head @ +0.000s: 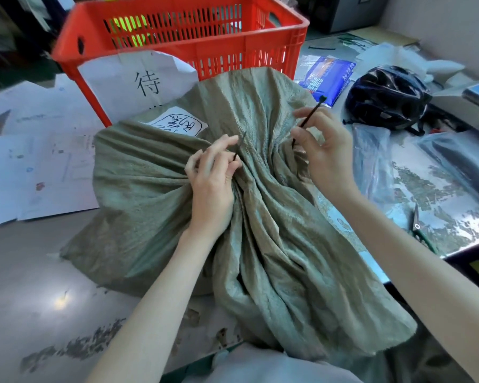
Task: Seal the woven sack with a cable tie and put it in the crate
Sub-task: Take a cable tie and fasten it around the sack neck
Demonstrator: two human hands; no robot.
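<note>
- My left hand (213,178): forearm comes in from the lower left; thumb and fingertips pinch the pointed tail of the cable tie (309,116) against the bunched cloth.
- My right hand (325,153): forearm comes in from the lower right; thumb and forefinger pinch the tie's shaft below its head (head end tilted up and away), other fingers loosely spread.
- Cable tie: black, its middle hidden by the gathered neck, its two ends apart.
- Woven sack (150,194): grey-green, lying on the surface (39,272), neck gathered between my hands, loose mouth fanned toward me.
- Crate (205,31): red, slatted, just behind the sack, with a paper sign (133,76) on its front; something neon yellow-green shows through the slats (inside or beyond, I cannot tell).
</note>
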